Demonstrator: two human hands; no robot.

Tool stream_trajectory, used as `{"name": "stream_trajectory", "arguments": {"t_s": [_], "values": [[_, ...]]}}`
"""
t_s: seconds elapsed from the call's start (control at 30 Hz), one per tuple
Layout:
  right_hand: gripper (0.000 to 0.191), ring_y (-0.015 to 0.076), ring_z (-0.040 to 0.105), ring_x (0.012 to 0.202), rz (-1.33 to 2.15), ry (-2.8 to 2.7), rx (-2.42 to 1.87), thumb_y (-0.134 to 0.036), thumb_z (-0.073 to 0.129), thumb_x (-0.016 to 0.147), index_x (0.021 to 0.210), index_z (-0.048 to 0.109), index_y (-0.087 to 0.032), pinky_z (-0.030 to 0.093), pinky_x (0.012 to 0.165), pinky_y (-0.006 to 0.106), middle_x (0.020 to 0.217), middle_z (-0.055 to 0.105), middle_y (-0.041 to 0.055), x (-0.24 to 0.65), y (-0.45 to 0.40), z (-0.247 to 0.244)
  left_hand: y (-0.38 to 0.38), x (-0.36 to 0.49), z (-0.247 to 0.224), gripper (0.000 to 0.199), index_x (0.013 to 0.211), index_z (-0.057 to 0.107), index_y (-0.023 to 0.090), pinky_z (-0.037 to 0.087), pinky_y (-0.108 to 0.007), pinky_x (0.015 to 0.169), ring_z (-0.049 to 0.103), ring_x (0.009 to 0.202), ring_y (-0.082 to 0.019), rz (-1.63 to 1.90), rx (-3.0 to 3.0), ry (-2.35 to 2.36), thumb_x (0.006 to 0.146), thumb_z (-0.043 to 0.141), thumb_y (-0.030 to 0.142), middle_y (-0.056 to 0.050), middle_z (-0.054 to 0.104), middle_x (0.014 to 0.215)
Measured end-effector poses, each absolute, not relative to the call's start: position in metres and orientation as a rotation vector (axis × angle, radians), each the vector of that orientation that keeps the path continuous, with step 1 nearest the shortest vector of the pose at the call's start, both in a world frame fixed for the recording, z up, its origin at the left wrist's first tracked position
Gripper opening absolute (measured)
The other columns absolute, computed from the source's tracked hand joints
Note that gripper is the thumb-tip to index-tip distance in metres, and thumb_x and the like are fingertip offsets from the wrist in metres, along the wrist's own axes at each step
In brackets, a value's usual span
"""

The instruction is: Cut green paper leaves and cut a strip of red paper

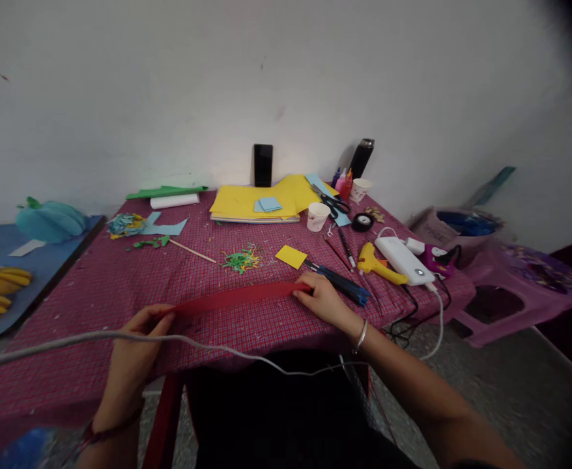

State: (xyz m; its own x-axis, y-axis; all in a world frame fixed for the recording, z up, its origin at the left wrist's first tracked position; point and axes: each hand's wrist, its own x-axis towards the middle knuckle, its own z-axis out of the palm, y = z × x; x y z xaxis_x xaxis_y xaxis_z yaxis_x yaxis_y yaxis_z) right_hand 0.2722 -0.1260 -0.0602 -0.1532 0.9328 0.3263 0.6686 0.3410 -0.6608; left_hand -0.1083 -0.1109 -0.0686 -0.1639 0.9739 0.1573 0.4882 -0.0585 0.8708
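Note:
A long red paper strip (240, 298) is stretched between my two hands, just over the front of the table. My left hand (139, 335) pinches its left end between thumb and fingers. At the other end, my right hand (322, 299) grips the strip the same way. Beyond the strip lie a heap of green and yellow paper shreds (242, 258), a small yellow paper square (291, 256) and a thin wooden stick (192, 251). Dark blue sticks or tools (342, 284) lie close to my right hand; their kind is unclear.
A white cable (193, 342) crosses in front of me. On the right are a yellow glue gun (378, 266), a white power bank (406, 260), black tape (363, 222) and scissors (333, 203). Paper cups (318, 217), yellow sheets (247, 203) and a phone (263, 165) stand or lie behind.

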Motion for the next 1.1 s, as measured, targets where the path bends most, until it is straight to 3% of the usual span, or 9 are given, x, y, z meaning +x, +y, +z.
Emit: {"name": "stream_trajectory", "arguments": {"t_s": [0.4,0.53,0.7,0.83,0.93,1.03,1.1], "values": [[0.009,0.0174,0.054,0.073,0.529,-1.846,-1.398,-0.016,0.061,0.081,0.073,0.061,-0.018,0.04,0.071,0.03,0.072,0.061,0.0007,0.274,-0.124,-0.065,-0.109,-0.108,-0.072,0.027,0.086,0.066,0.023,0.051,-0.028,0.075,0.064,0.08,-0.019,1.18,1.533,1.628,0.071,0.068,0.045,0.0,0.068,0.083],[0.004,0.0173,0.057,0.073,0.582,-1.767,-1.404,-0.019,0.058,0.082,0.084,0.061,-0.018,0.044,0.07,0.029,0.078,0.063,0.0009,0.273,-0.127,-0.066,-0.11,-0.106,-0.07,0.028,0.086,0.065,0.023,0.05,-0.025,0.067,0.063,0.075,-0.017,1.236,1.474,1.624,0.069,0.07,0.045,0.001,0.067,0.08],[0.033,0.0186,0.061,0.087,0.703,-1.676,-1.376,-0.018,0.056,0.081,0.114,0.056,-0.018,0.048,0.079,0.031,0.098,0.065,0.0031,0.269,-0.131,-0.066,-0.117,-0.096,-0.059,0.051,0.109,0.063,0.022,0.048,-0.024,0.054,0.06,0.063,-0.016,1.207,1.384,1.615,0.067,0.071,0.049,0.001,0.067,0.077],[0.045,0.0203,0.061,0.095,0.737,-1.602,-1.381,-0.017,0.057,0.079,0.124,0.052,-0.02,0.048,0.086,0.034,0.109,0.064,0.0058,0.266,-0.131,-0.069,-0.118,-0.093,-0.057,0.061,0.122,0.061,0.021,0.046,-0.024,0.05,0.058,0.057,-0.015,1.186,1.455,1.63,0.069,0.069,0.05,0.0,0.068,0.073],[0.047,0.0209,0.061,0.099,0.752,-1.532,-1.334,-0.017,0.056,0.079,0.125,0.049,-0.019,0.049,0.089,0.036,0.113,0.063,0.0079,0.266,-0.129,-0.07,-0.115,-0.103,-0.062,0.046,0.104,0.071,0.02,0.049,-0.025,0.055,0.063,0.067,-0.018,1.098,1.538,1.611,0.07,0.068,0.05,-0.005,0.073,0.085],[0.048,0.0209,0.062,0.102,0.765,-1.49,-1.31,-0.016,0.056,0.079,0.126,0.048,-0.018,0.049,0.09,0.036,0.114,0.062,0.0099,0.266,-0.126,-0.07,-0.118,-0.115,-0.058,0.032,0.082,0.076,0.021,0.054,-0.029,0.062,0.068,0.075,-0.024,0.959,1.594,1.538,0.066,0.07,0.048,-0.007,0.075,0.083],[0.048,0.0203,0.062,0.103,0.757,-1.497,-1.291,-0.016,0.056,0.079,0.127,0.047,-0.018,0.049,0.091,0.035,0.116,0.062,0.0102,0.267,-0.124,-0.069,-0.127,-0.117,-0.046,0.03,0.083,0.077,0.024,0.056,-0.03,0.066,0.069,0.079,-0.026,0.867,1.62,1.449,0.065,0.072,0.047,-0.007,0.076,0.087]]}}
